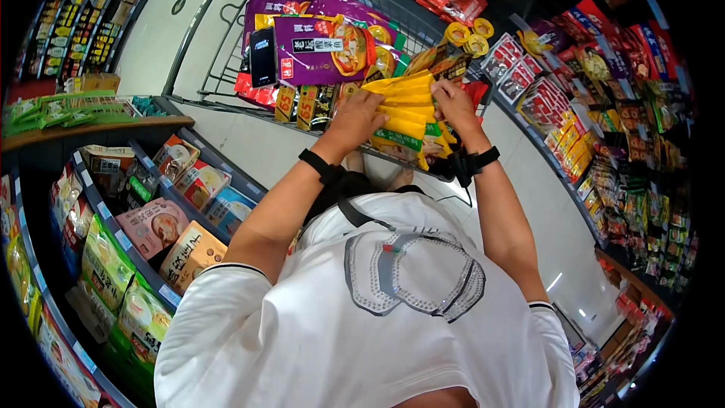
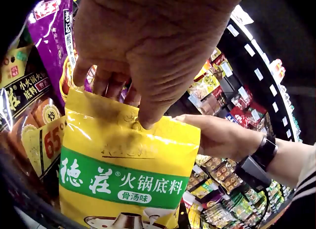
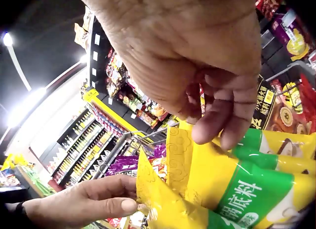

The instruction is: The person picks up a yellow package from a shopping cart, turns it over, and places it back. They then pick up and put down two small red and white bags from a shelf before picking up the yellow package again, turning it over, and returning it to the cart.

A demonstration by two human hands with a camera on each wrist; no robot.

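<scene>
Several yellow packets with green bands (image 1: 404, 109) are fanned out at the near end of the cart. My left hand (image 1: 355, 117) grips their top edges from the left; in the left wrist view its thumb lies in front of a packet (image 2: 123, 184) and its fingers behind. At the right, my right hand (image 1: 457, 109) pinches the top corner of the fan. The right wrist view has its fingers (image 3: 219, 123) curled at the yellow tops, partly hiding the contact. Purple packets (image 1: 313, 49) lie beyond, with a black phone (image 1: 263, 57) on their left.
The wire cart (image 1: 215, 68) also holds black packets marked 65 (image 1: 306, 104) and round yellow-topped items (image 1: 476, 44). Shelves of packaged goods (image 1: 604, 106) curve along the right. At the lower left, a low shelf (image 1: 162, 287) holds boxes and bags. Pale floor (image 1: 260, 153) shows between.
</scene>
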